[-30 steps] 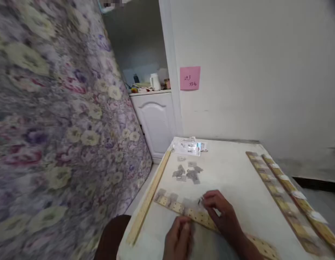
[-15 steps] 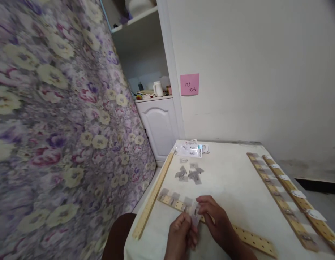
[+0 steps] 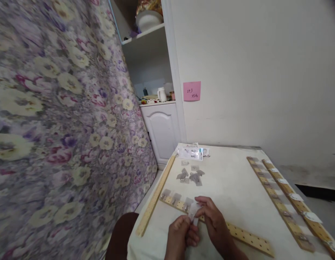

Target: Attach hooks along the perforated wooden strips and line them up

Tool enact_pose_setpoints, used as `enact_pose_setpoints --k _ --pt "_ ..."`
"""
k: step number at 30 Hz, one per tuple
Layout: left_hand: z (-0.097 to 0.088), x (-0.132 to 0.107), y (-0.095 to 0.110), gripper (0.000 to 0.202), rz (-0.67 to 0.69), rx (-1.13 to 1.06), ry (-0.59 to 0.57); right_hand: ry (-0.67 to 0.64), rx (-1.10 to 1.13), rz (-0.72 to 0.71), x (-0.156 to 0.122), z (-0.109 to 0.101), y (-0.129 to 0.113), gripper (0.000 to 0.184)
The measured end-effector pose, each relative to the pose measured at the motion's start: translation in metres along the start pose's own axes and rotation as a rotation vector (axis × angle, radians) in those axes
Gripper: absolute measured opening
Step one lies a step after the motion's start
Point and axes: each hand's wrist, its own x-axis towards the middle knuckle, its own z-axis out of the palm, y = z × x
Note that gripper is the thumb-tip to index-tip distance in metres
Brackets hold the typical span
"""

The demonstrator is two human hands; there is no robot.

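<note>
Both my hands meet at the near edge of the white table (image 3: 237, 180). My left hand (image 3: 180, 234) and my right hand (image 3: 212, 222) pinch a small clear hook piece (image 3: 193, 213) between their fingertips, just above a perforated wooden strip (image 3: 237, 233) lying across the table. A few clear hooks (image 3: 174, 198) sit on the strip's left end. A loose pile of the same clear hooks (image 3: 191, 176) lies a little farther back.
A plain wooden strip (image 3: 156, 196) runs along the table's left edge. Two more strips with white discs (image 3: 288, 202) lie at the right. A clear packet (image 3: 191, 152) rests at the far edge. Floral fabric (image 3: 61, 126) fills the left; a white cabinet (image 3: 162, 126) and pink note (image 3: 192, 91) stand behind.
My left hand has come up from the strip to meet my right hand, and both now pinch a clear hook piece. The camera view has tilted up slightly.
</note>
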Motion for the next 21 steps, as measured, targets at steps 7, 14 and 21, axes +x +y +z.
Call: enact_pose_setpoints --k 7,14,21 --pt "0.002 0.0 -0.006 0.044 -0.023 0.024 -0.029 -0.057 0.051 0.374 0.008 -0.01 -0.003 0.015" --pt "0.004 0.009 -0.027 0.053 -0.094 0.16 -0.081 -0.207 0.087 0.51 0.009 -0.016 0.013 0.003" --pt "-0.002 0.012 -0.025 0.042 0.052 0.461 -0.058 -0.268 0.046 0.515 0.02 -0.026 0.022 0.005"
